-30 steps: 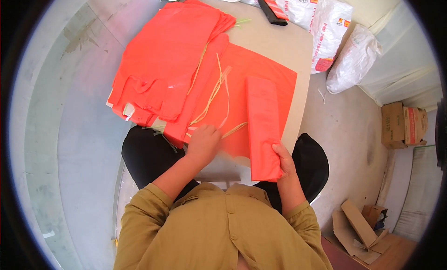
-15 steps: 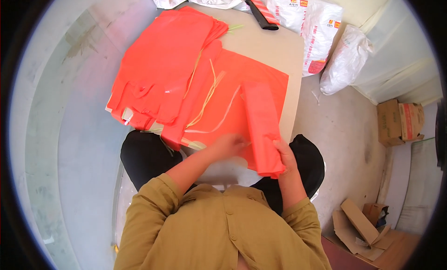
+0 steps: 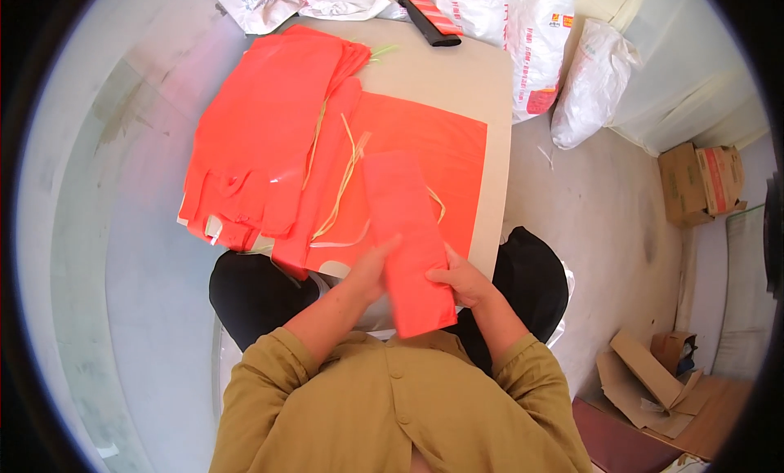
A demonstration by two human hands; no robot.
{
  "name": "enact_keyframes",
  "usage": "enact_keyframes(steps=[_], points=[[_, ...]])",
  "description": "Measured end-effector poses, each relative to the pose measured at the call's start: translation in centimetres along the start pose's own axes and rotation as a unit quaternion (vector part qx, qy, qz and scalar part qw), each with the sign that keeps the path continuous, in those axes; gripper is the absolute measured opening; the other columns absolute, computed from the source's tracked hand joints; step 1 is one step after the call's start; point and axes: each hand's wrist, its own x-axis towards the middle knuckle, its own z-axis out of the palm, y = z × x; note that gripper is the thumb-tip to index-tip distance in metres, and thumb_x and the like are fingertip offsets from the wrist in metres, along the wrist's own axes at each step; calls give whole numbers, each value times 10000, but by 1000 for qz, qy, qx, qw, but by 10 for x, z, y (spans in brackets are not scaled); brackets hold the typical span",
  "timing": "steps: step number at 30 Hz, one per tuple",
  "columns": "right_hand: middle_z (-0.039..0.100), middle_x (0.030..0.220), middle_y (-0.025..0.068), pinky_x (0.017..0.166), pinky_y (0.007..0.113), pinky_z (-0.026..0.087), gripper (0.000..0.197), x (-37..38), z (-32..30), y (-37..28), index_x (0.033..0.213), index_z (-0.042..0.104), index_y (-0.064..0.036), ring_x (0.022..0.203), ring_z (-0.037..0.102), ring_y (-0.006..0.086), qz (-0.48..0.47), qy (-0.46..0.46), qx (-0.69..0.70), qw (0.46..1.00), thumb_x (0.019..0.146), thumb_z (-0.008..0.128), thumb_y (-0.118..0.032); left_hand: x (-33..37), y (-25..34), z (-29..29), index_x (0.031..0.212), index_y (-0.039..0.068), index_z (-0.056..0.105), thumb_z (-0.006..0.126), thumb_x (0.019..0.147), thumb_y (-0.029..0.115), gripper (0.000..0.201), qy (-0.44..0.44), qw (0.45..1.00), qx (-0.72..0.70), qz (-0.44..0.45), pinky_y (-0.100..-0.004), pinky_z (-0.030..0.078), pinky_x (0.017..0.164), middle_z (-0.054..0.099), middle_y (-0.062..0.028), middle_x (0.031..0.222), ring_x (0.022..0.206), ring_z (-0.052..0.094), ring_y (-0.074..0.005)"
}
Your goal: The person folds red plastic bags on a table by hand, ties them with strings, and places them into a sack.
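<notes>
A long red folded bundle (image 3: 408, 244), apparently of fabric bags, lies between my two hands, tilted with its near end close to my shirt. My left hand (image 3: 369, 273) grips its left edge, the fingers partly hidden behind it. My right hand (image 3: 464, 279) holds the right edge, thumb on top. Beneath the far end is a flat red sheet (image 3: 445, 138). Thin yellow strips (image 3: 336, 199) lie left of the bundle, and another yellow strip (image 3: 439, 204) curls out at its right. A thick stack of red bags (image 3: 261, 114) with handles covers the table's left side.
The work lies on a tan board (image 3: 433, 73). A black and red-striped object (image 3: 431, 20) rests at its far edge. White printed sacks (image 3: 539, 57) stand behind it, with another sack (image 3: 596, 85) farther right. Cardboard boxes (image 3: 698, 183) and flattened cardboard (image 3: 645, 383) are at the right.
The red bundle has moved left and nearer to me. My left hand, free beside it before, has taken hold of its left edge; my right hand has shifted left with it.
</notes>
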Motion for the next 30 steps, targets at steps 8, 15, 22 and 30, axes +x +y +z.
enact_keyframes(steps=[8,15,22,30], points=[[504,1364,66,1025,353,399,491,37,-35,-6,1391,430,-47,1171,528,165,-28,64,-153,986,1011,432,-358,3,15,5,1275,19,515,619,904,147,407,6,997,60,-49,-423,468,992,592,-114,1254,1133,583,-250],[614,1204,71,944,319,447,411,43,-48,-19,1259,574,-22,1061,575,140,-85,177,-119,973,1021,415,-318,29,14,6,1279,22,517,652,880,142,437,11,989,137,-47,-444,479,958,599,-112,1235,1126,583,-259],[616,1049,25,826,246,452,310,21,-53,-19,1232,588,-6,947,571,112,-172,276,-181,928,978,512,-167,28,34,38,1236,4,542,629,907,266,429,50,792,608,39,-339,508,772,653,-92,978,866,631,-179],[549,834,-21,774,210,406,356,14,-46,-37,1268,512,-3,795,498,69,-206,289,-110,928,952,552,-161,39,56,-14,1173,14,586,574,935,144,272,31,774,622,118,-279,470,727,645,-52,931,806,583,-123]])
